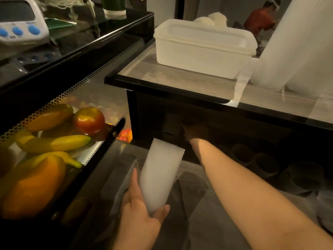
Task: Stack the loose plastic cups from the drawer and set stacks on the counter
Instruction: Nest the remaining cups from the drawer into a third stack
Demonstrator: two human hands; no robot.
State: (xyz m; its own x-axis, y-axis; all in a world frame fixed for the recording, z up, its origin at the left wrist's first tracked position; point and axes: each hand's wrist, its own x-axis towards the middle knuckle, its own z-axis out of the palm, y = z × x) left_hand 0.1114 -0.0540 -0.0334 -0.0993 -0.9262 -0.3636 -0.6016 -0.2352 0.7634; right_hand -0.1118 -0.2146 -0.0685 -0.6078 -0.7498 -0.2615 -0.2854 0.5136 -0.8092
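Note:
My left hand point(138, 208) grips a stack of translucent white plastic cups point(160, 172), tilted with the rims pointing up and away, above the open drawer point(207, 213). My right hand point(193, 131) reaches deep into the dark space under the counter point(180, 82); its fingers are lost in shadow, so I cannot tell what they touch. Several dark cups point(266, 165) lie in a row at the drawer's right. Two tall stacks of white cups point(292, 51) stand on the counter at the right.
A lidded white plastic container point(203, 49) sits on the counter's back. To the left, a black perforated basket point(100, 156) holds bananas point(54, 143), an apple point(89, 120) and orange peppers. A digital timer point(18, 20) stands on the upper left shelf. A person in red point(259, 18) is far behind.

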